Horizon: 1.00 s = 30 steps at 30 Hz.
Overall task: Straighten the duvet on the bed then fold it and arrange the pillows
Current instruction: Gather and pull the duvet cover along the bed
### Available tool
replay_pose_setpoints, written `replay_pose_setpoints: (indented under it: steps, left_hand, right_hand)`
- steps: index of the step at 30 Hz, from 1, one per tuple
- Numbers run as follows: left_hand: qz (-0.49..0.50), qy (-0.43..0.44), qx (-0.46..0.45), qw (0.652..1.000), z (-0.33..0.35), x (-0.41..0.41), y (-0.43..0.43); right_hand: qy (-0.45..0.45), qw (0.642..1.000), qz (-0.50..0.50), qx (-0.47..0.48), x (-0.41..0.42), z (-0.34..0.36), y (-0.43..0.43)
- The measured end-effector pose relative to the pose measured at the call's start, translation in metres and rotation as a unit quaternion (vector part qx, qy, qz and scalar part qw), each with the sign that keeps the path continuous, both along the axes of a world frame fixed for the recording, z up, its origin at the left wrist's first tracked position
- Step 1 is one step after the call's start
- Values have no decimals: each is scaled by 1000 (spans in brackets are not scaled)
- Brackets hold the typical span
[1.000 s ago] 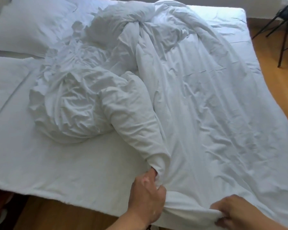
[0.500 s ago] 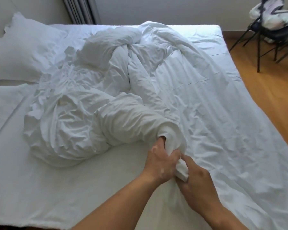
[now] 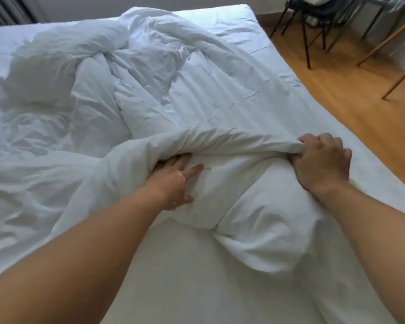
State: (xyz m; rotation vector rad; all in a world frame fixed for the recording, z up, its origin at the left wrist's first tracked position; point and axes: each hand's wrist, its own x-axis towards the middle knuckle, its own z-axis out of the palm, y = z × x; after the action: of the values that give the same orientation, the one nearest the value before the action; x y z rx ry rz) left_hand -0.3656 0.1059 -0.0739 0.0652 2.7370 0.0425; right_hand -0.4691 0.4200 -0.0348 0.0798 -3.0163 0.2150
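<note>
Head view: duvet [image 3: 215,97] lies bunched and twisted across the bed [image 3: 192,288]. Right hand [image 3: 323,162]: fingers clamped on a fold. Left hand [image 3: 173,181]: fingers straight, slid under the same fold. Risk: pulling tightens the twist, or drags the duvet off the right edge onto the floor [image 3: 337,94]. No labels or writing legible.

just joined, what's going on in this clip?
A person is sorting out a crumpled white duvet on a bed. The right hand grips a bunched ridge of it near the mattress edge. The left hand lies flat, fingers tucked under a fold. The duvet is heaped and twisted, not yet straightened.
</note>
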Motion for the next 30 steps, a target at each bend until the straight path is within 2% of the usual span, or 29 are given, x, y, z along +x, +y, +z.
replay_pose_setpoints:
  steps: [2,4,6,8,9,11,12,13,14,16,18,21,25,27,30]
  left_hand:
    - [-5,-23,-10,1000,-26,-17,-2]
    - [-10,-36,-13,999,-48,-26,-2]
    - [-6,-43,-15,999,-62,-31,-3]
    - [3,-24,3,1000,-56,-30,-3]
    - [2,27,24,999,-48,-24,-1]
    - [-36,207,87,974,-35,-5,8]
    - [-62,272,126,952,-35,10,12]
    - [-85,278,160,943,-37,25,18]
    - [-89,220,173,956,-40,39,24]
    - [-61,67,123,988,-52,55,30]
    - [-37,0,71,997,-68,54,29]
    - [-4,43,87,995,-91,42,33]
    - [38,119,139,982,-103,40,42]
    - [56,133,168,975,-96,45,41]
    - [78,124,203,968,-77,55,25]
  right_hand:
    - [2,1000,-15,-4,4,-28,-9]
    - [-63,997,-29,-36,12,-50,-14]
    - [-132,985,-40,-100,19,-60,-14]
    - [-131,975,-48,-176,32,-51,-15]
    - [-93,976,-30,-193,44,-40,-16]
    - [4,980,51,-195,77,-19,-23]
    - [13,976,104,-189,100,-15,-27]
    - [-5,974,151,-169,123,-17,-32]
    - [-36,974,184,-129,143,-23,-36]
    - [-109,969,221,-11,166,-48,-40]
    - [-162,962,210,58,159,-69,-39]
    - [-180,970,158,46,129,-94,-33]
    - [-197,968,126,-89,118,-98,-28]
    - [-207,961,102,-150,120,-90,-21]
    - [-228,952,98,-177,125,-78,-8]
